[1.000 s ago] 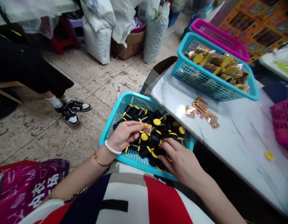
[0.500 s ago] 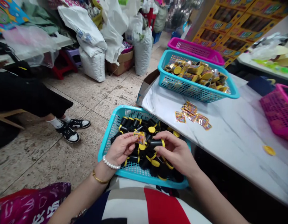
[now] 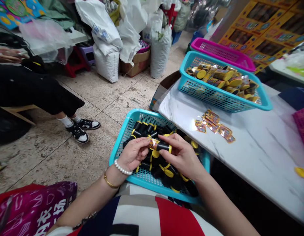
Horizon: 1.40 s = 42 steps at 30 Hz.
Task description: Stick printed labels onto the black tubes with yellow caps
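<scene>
My left hand (image 3: 135, 153) is closed on a small printed wrapper sleeve (image 3: 153, 144), pinched between thumb and fingers. Between the thumb and fingers of my right hand (image 3: 181, 151) lies a small black canister (image 3: 163, 147) with a yellow rim, held sideways. The canister's left end meets the sleeve; how far it is inside, I cannot tell. Below both hands, a blue basket (image 3: 152, 187) holds many black canisters with yellow lids. More flat printed sleeves (image 3: 212, 122) lie in a loose pile on the marble-patterned table (image 3: 252, 157) to the right.
Another blue basket (image 3: 222, 102) on the table holds wrapped canisters, with a pink basket (image 3: 223, 54) behind it. A yellow lid (image 3: 301, 172) lies at the table's right. A seated person's shoes (image 3: 79, 131) are on the floor at left, near white sacks (image 3: 106, 62).
My hands have come together, and the sleeve now meets the canister's end. The whole view has shifted, so the table and baskets appear farther right.
</scene>
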Motion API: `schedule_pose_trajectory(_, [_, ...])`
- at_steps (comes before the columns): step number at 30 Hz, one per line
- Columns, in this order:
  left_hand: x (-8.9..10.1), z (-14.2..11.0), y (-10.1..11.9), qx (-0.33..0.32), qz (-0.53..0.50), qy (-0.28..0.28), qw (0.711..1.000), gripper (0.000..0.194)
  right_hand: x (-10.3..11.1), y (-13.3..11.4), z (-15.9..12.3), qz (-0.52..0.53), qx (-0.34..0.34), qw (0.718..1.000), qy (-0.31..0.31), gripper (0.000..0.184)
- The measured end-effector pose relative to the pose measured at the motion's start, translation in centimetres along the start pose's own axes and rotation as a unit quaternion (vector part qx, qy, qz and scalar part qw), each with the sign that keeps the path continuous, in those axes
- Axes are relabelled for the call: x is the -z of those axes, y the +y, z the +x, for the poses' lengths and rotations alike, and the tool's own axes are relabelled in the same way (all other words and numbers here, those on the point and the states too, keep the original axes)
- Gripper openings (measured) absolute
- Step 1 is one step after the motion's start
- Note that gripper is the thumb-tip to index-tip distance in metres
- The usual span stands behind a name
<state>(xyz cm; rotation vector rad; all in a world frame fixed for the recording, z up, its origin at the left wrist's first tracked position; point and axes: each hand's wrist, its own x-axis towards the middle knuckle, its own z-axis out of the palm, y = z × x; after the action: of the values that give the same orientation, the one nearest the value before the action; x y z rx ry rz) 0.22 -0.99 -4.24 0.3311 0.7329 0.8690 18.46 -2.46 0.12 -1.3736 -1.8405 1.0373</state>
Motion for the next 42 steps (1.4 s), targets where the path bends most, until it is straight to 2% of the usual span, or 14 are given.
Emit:
schedule_pose_trajectory(4, [0.2,0.1,-0.2,0.011,0.014,-0.011,1.0,0.021,0.5,-0.2,0.1,-0.035,0.027,0.999,-0.031,0.049])
schedule_pose_trajectory(6, [0.1,0.1,-0.2,0.007,0.028,-0.014,0.999,0.022,0.6,-0.2,0.2,-0.048,0.039,0.998,-0.033,0.046])
schedule_pose_trajectory(11, [-0.1,-0.3,-0.2,-0.029,0.068,-0.001,0.997,0.026,0.0,0.2,0.2,-0.009,0.048,0.997,0.055,0.023])
schedule_pose_trajectory(13, [-0.2,-0.4,-0.1,-0.033,0.08,0.002,0.996,0.029,-0.5,0.6,0.0,-0.008,0.049,0.994,0.101,0.022])
schedule_pose_trajectory(16, [-0.2,-0.4,-0.1,-0.035,0.072,0.01,0.997,0.032,-1.0,1.0,-0.4,-0.063,0.079,0.984,0.147,0.024])
schedule_pose_trajectory(19, [-0.2,-0.4,0.0,-0.049,0.057,0.033,0.997,0.031,-1.2,1.1,-0.6,-0.086,0.092,0.979,0.162,0.025])
schedule_pose_trajectory(23, [-0.5,-0.7,0.1,-0.137,0.058,0.088,0.985,0.035,-1.2,1.1,-0.6,-0.046,0.082,0.983,0.159,0.024])
schedule_pose_trajectory(24, [-0.5,-0.7,0.1,-0.144,0.068,0.078,0.984,0.039,-1.1,1.1,-0.6,-0.043,0.087,0.984,0.151,0.025])
schedule_pose_trajectory(26, [-0.5,-0.7,0.0,-0.119,0.105,0.025,0.987,0.043,-1.0,1.0,-0.5,-0.054,0.111,0.985,0.123,0.028])
schedule_pose_trajectory(28, [-0.3,-0.6,-0.2,-0.091,0.138,-0.019,0.986,0.038,-0.7,0.8,-0.6,-0.083,0.136,0.985,0.072,0.036])
schedule_pose_trajectory(31, [-0.2,-0.4,-0.4,-0.1,0.158,-0.029,0.982,0.032,-0.4,0.7,-0.8,-0.124,0.148,0.981,0.026,0.048])
schedule_pose_trajectory(36, [0.0,-0.1,-0.4,-0.082,0.182,-0.056,0.978,0.035,-0.6,0.8,-1.2,-0.154,0.177,0.97,0.064,0.056])
schedule_pose_trajectory(39, [0.2,-0.2,-0.2,-0.057,0.168,-0.064,0.982,0.032,-0.7,0.9,-1.1,-0.159,0.216,0.96,0.079,0.042])
schedule_pose_trajectory(42, [0.0,-0.4,-0.3,-0.108,0.202,-0.051,0.972,0.025,-1.0,1.3,-0.9,-0.132,0.203,0.966,0.09,0.029])
